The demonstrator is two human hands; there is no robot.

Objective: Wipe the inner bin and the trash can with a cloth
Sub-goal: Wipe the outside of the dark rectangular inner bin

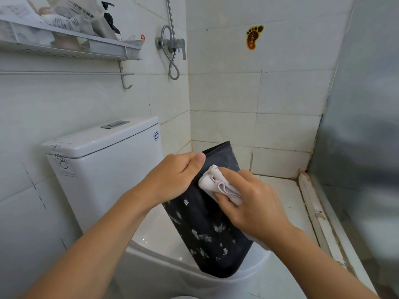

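A dark grey inner bin with white smears on its side stands tilted on the closed toilet lid, its open rim toward the far wall. My left hand grips the bin's upper left edge, thumb along the rim. My right hand holds a folded white cloth and presses it against the bin's upper side wall. The outer trash can is not in view.
The white toilet cistern stands behind the bin on the left. A wall shelf with bottles and packets hangs above it. A shower valve and hose sit in the corner. A frosted shower partition and its sill lie on the right.
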